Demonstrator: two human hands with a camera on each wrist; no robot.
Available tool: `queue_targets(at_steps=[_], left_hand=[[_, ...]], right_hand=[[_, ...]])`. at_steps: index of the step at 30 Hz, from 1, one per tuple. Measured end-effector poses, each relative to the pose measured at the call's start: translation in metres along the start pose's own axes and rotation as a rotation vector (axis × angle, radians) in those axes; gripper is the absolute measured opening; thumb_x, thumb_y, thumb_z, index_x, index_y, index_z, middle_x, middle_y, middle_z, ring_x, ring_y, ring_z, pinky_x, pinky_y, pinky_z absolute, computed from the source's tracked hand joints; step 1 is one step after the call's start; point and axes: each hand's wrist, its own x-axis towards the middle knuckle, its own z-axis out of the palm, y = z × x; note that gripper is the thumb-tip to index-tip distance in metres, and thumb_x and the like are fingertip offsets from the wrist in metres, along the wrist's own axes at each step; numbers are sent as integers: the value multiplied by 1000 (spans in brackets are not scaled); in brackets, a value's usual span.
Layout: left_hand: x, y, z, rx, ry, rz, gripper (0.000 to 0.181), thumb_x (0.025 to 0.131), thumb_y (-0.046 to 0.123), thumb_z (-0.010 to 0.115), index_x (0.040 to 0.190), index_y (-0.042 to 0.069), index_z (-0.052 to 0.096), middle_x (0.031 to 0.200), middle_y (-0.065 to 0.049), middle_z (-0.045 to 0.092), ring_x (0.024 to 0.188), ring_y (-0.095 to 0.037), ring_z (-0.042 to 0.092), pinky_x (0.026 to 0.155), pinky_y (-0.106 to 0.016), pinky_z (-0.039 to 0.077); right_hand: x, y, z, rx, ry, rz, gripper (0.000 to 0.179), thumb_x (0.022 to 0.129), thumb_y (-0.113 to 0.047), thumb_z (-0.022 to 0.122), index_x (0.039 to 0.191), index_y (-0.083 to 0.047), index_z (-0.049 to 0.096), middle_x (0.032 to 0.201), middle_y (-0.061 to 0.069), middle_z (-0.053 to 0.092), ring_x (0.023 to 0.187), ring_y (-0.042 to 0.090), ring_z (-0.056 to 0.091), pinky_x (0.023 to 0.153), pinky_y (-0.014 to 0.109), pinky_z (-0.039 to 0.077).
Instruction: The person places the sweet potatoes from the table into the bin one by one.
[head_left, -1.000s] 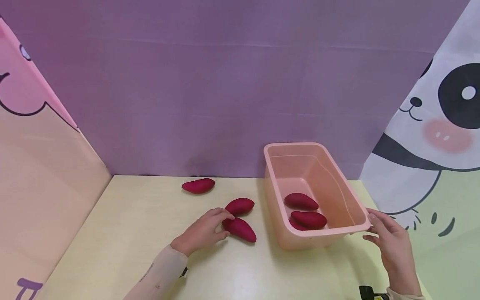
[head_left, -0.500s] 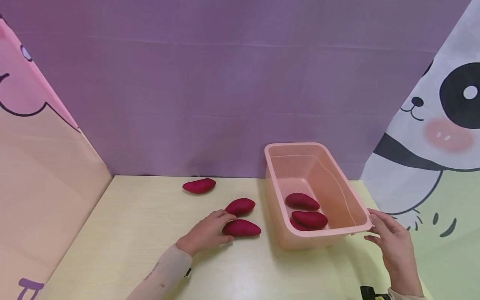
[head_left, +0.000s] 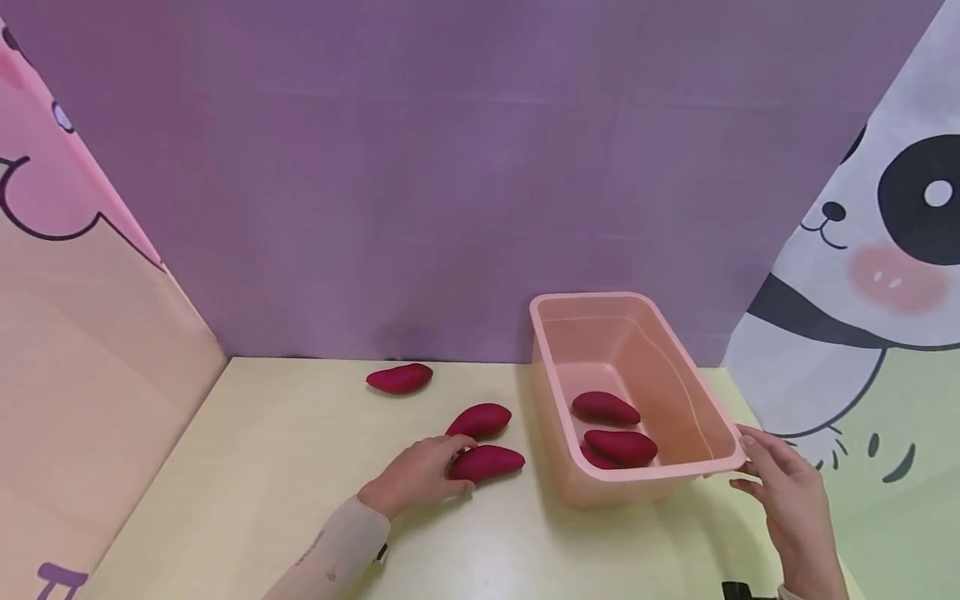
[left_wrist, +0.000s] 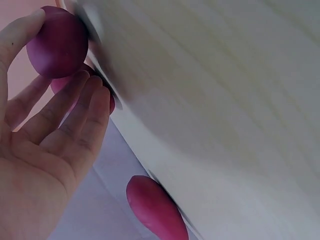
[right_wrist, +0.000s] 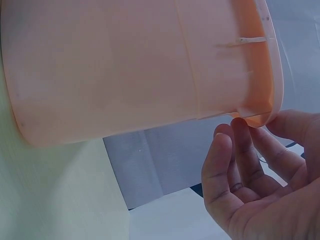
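My left hand [head_left: 416, 477] has its thumb and fingers around the left end of a purple-red sweet potato [head_left: 487, 463] on the table. In the left wrist view the thumb lies on one side of that sweet potato [left_wrist: 57, 42] and the fingers on the other. Just behind it another sweet potato [head_left: 483, 420] lies close to my fingertips. At the corner of a pink plastic bin [head_left: 600, 492], my right hand [head_left: 791, 500] pinches the rim, thumb above and fingers beneath, as the right wrist view also shows. Three sweet potatoes [head_left: 621, 448] are visible inside the bin.
A further sweet potato [head_left: 400, 379] lies near the table's back edge, left of the others. A purple backdrop [head_left: 375, 208] rises behind the pale wooden table [head_left: 262, 467]. Printed side panels, one with a panda [head_left: 832, 250], stand left and right.
The near sweet potato has turned under my left hand, its right end swinging away from me. The left hand has shifted slightly right. My right hand keeps its place at the bin's corner.
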Motion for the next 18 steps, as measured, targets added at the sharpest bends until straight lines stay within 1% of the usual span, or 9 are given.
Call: queue_targets(at_steps=[8, 14, 18], left_hand=[[0, -2, 5, -12, -6, -15, 58, 82, 40, 82, 130, 14, 61, 114, 4, 66, 99, -14, 61, 88, -37, 52], [2, -4, 7, -48, -8, -28, 54, 84, 38, 81, 128, 14, 61, 111, 6, 66, 95, -12, 60, 86, -36, 51], [5, -7, 6, -89, -4, -31, 53, 85, 36, 81, 128, 13, 61, 109, 7, 65, 93, -11, 59, 85, -34, 51]], right_hand=[[-2, 3, -1, 4, -6, 1, 15, 98, -21, 67, 110, -19, 76, 95, -8, 71, 77, 13, 66, 62, 29, 57], [-1, 5, -2, 25, -30, -19, 16, 99, -18, 66, 111, -18, 76, 95, -7, 72, 77, 12, 67, 62, 28, 57], [1, 4, -2, 30, -31, -32, 16, 99, -16, 65, 110, -18, 77, 95, -7, 72, 76, 12, 67, 61, 28, 57]])
